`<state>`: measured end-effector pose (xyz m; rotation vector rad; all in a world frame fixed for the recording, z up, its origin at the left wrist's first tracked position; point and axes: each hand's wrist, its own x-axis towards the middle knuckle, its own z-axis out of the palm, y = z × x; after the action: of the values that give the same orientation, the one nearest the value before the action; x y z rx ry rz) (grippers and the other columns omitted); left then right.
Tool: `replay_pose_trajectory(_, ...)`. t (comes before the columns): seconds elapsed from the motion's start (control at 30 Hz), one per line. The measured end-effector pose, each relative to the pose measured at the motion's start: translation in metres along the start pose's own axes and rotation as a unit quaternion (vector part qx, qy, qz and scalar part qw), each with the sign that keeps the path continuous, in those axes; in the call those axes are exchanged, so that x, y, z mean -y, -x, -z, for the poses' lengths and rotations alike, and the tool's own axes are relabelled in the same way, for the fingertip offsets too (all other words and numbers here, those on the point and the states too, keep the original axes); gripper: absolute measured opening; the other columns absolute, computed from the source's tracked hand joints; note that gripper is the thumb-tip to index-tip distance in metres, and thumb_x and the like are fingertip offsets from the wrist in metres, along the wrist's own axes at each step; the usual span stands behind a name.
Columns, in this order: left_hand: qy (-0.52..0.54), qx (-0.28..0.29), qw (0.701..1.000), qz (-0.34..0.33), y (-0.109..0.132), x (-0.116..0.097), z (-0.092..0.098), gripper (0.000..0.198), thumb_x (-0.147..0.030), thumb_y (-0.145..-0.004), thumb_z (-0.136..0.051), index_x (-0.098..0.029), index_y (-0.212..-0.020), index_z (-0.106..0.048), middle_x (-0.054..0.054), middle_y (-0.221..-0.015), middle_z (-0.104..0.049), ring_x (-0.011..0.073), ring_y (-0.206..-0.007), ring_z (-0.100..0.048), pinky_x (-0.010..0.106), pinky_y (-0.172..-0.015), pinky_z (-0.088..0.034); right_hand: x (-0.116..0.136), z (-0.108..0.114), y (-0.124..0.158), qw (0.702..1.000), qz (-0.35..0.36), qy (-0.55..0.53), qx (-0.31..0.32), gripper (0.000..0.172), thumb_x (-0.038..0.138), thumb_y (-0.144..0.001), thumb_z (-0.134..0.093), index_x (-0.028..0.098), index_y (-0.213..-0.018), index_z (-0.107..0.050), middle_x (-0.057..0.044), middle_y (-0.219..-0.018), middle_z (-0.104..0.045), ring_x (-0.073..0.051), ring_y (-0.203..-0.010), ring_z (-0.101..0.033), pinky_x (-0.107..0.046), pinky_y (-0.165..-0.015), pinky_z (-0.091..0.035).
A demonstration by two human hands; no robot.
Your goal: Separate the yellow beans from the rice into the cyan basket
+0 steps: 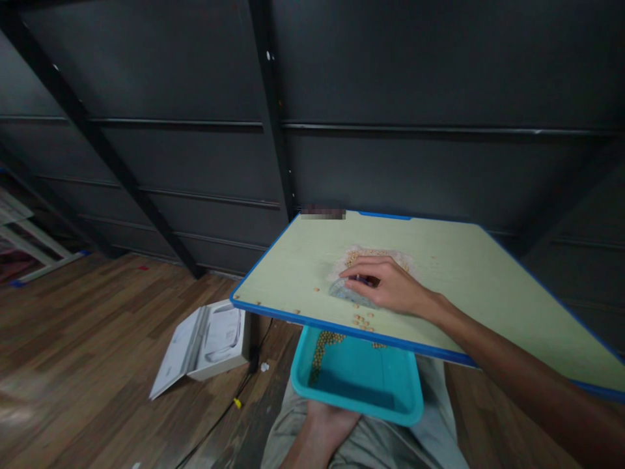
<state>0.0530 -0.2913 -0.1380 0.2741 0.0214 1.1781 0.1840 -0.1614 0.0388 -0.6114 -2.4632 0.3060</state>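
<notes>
Some beans (317, 361) already in tray (351, 365); others left on tabletop (273, 273), in bag (342, 291). Right hand (390, 284) narrow, hold unclear; left hand (331, 423) under tray, can't tell.

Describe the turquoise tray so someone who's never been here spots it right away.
Find the pale tabletop with the blue edging. Just below its near edge, over the person's lap, is a shallow, rectangular tray. Unlike the open white box on the floor to its left, it's bright turquoise, with small round beans inside.
</notes>
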Motion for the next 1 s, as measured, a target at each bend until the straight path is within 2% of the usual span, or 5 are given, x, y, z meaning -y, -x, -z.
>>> replay_pose_trajectory(0.2, 0.011, -0.030, 0.999, 0.004, 0.001, 0.002, 0.010, 0.056, -0.054, -0.093, -0.027, -0.023, -0.119, -0.067, 0.008, -0.127, -0.070, 0.0244, -0.126, -0.057, 0.045, -0.118, -0.025, 0.000, -0.001, 0.000, 1.000, 0.002, -0.026, 0.016, 0.020, 0.023, -0.094, -0.058, 0.021, -0.109, -0.072, -0.004, -0.105, -0.075, -0.016, -0.097, -0.066, -0.035, -0.092, -0.049)
replay_pose_trajectory(0.37, 0.013, -0.057, 0.998, -0.002, -0.001, 0.003, 0.006, 0.053, -0.054, -0.092, -0.031, -0.026, -0.111, -0.071, 0.008, -0.114, -0.077, 0.0270, -0.124, -0.059, 0.052, -0.116, -0.029, -0.001, -0.001, 0.000, 0.999, 0.000, -0.036, 0.014, 0.020, 0.023, -0.092, -0.060, 0.021, -0.108, -0.072, -0.004, -0.104, -0.075, -0.016, -0.094, -0.067, -0.034, -0.091, -0.049)
replay_pose_trajectory(0.7, -0.002, -0.083, 0.997, 0.001, -0.001, 0.001, -0.005, 0.044, -0.049, -0.091, -0.039, -0.026, -0.094, -0.077, 0.008, -0.102, -0.080, 0.0268, -0.121, -0.061, 0.050, -0.113, -0.032, 0.002, -0.002, 0.000, 0.998, -0.007, -0.059, 0.004, 0.020, 0.025, -0.091, -0.062, 0.021, -0.108, -0.072, -0.005, -0.099, -0.075, -0.017, -0.089, -0.067, -0.034, -0.086, -0.050)
replay_pose_trajectory(0.83, -0.001, -0.091, 0.996, 0.009, -0.002, 0.001, -0.005, 0.045, -0.049, -0.091, -0.038, -0.026, -0.098, -0.076, 0.008, -0.106, -0.079, 0.0266, -0.121, -0.062, 0.050, -0.113, -0.033, 0.002, -0.003, 0.001, 0.997, -0.009, -0.071, 0.011, 0.021, 0.024, -0.090, -0.063, 0.019, -0.107, -0.073, -0.005, -0.097, -0.075, -0.016, -0.086, -0.067, -0.032, -0.083, -0.051)
replay_pose_trajectory(1.0, -0.004, -0.110, 0.994, 0.010, -0.001, 0.001, -0.002, 0.048, -0.053, -0.089, -0.040, -0.024, -0.112, -0.070, 0.009, -0.123, -0.072, 0.0269, -0.120, -0.062, 0.049, -0.111, -0.036, 0.004, -0.003, 0.000, 0.996, -0.011, -0.083, 0.010, 0.020, 0.025, -0.090, -0.063, 0.019, -0.107, -0.073, -0.005, -0.098, -0.074, -0.016, -0.087, -0.067, -0.033, -0.084, -0.051)
